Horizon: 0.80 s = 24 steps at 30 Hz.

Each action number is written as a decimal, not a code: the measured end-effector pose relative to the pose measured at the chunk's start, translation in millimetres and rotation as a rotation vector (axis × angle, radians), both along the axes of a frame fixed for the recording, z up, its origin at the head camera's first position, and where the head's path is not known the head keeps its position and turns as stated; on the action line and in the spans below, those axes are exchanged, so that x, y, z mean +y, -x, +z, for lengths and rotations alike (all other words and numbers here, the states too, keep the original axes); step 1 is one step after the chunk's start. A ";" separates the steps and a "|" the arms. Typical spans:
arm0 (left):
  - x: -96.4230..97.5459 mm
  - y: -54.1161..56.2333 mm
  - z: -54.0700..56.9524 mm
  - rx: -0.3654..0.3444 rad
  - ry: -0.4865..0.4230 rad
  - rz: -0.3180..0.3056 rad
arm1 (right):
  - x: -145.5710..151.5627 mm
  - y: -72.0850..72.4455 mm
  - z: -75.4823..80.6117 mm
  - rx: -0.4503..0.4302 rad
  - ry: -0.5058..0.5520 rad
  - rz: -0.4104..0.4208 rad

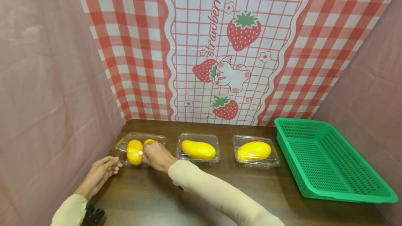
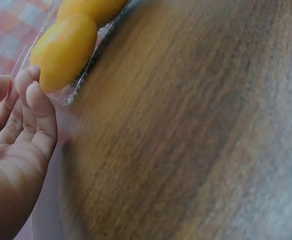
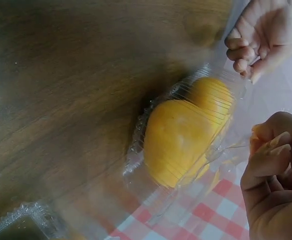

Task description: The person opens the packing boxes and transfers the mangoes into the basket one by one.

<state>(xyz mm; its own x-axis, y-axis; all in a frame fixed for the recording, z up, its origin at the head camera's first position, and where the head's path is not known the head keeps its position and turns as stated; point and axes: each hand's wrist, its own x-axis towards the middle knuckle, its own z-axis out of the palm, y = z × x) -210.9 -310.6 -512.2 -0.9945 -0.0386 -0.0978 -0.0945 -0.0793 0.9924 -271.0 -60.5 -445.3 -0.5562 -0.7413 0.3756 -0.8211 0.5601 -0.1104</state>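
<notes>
My right hand (image 1: 158, 155) pinches the rim of a clear plastic clamshell box (image 1: 157, 137) at the left of the table; thumb and forefinger meet at its thin edge in the right wrist view. Inside are plump yellow-orange fruits that look like mangoes (image 3: 178, 140), seen through the ribbed plastic. At the box's left end, the left hand (image 1: 101, 172) has its thumb and forefinger together on the edge of the plastic, its other fingers loosely bent. The right hand covers part of the box in the head view.
Two more clear boxes, the middle one (image 1: 198, 136) and the right one (image 1: 274, 160), each hold a yellow mango. A green plastic basket (image 1: 345, 196) stands at the right. Brown wood table (image 1: 163, 198); a checked strawberry cloth (image 1: 141, 62) hangs behind, with pink cloth at both sides.
</notes>
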 end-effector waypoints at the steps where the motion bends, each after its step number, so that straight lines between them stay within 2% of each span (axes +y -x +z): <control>1: 0.4 0.0 0.4 -0.001 0.008 -0.002 | 0.6 0.6 1.4 -0.006 0.002 0.007; 5: 1.3 -0.4 2.6 0.000 0.043 0.006 | 2.9 3.4 11.3 -0.044 0.051 0.028; 9: 0.8 -1.6 3.5 -0.007 0.047 0.007 | 5.1 6.8 24.9 -0.047 0.085 -0.001; 15: -0.9 -3.0 2.8 -0.037 0.050 -0.010 | 10.8 12.3 33.5 0.083 0.049 -0.116; 18: -0.9 -4.0 3.0 -0.043 0.053 -0.013 | 14.4 16.7 32.7 0.141 0.093 -0.141; 24: -0.6 -2.4 4.7 -0.037 0.045 -0.013 | 23.0 29.3 34.0 0.172 0.191 -0.155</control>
